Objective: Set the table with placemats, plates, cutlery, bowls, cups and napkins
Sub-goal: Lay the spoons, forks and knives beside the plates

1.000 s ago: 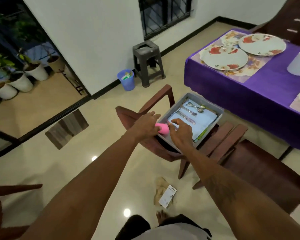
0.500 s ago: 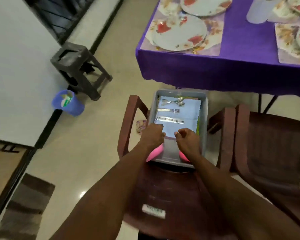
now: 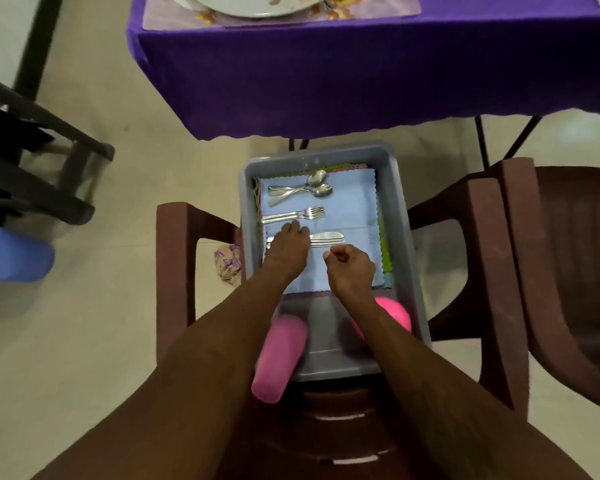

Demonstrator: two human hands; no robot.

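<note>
Placemat (image 3: 361,8) and plate (image 3: 243,5) are already on the purple surface (image 3: 326,64), though both are cut off at the top edge, so how many places are laid cannot be told. Cutlery, cups and napkins are not yet out: spoons (image 3: 305,190), forks (image 3: 298,214) and knives (image 3: 328,238) lie on the blue napkins (image 3: 347,209) in a grey tray (image 3: 400,216) on a chair (image 3: 174,271), with 2 pink cups (image 3: 279,358) at its near end, partly under the arms. No bowls show. The left hand (image 3: 289,245) covers the knife handles, fingers bent down onto them; whether they grip is hidden. The right hand (image 3: 351,270) hovers beside it over the napkins, fingers curled, holding nothing visible
</note>
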